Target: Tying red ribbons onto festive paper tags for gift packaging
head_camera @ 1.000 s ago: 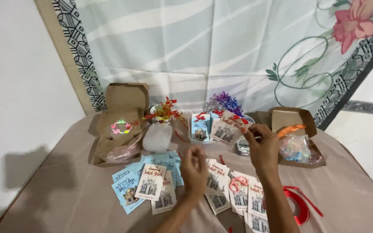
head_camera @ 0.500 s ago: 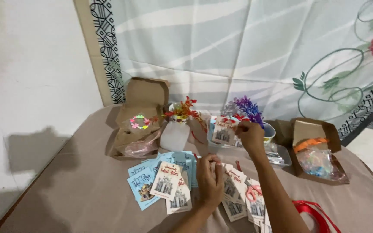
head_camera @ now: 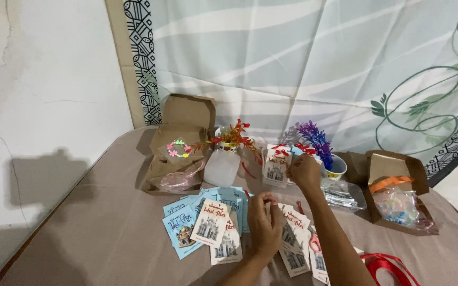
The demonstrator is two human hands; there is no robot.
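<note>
right hand (head_camera: 303, 172) grips a standing card (head_camera: 276, 168); left hand (head_camera: 265, 222) pinched over cards (head_camera: 210, 222).

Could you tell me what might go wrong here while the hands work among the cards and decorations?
The right hand reaches to the ribboned card standing close to the purple plant cup; a nudge could tip either. The left hand hovers over loosely overlapped cards, which could slide or scatter. The red ribbon lies near the table edge and might slip off.
</note>
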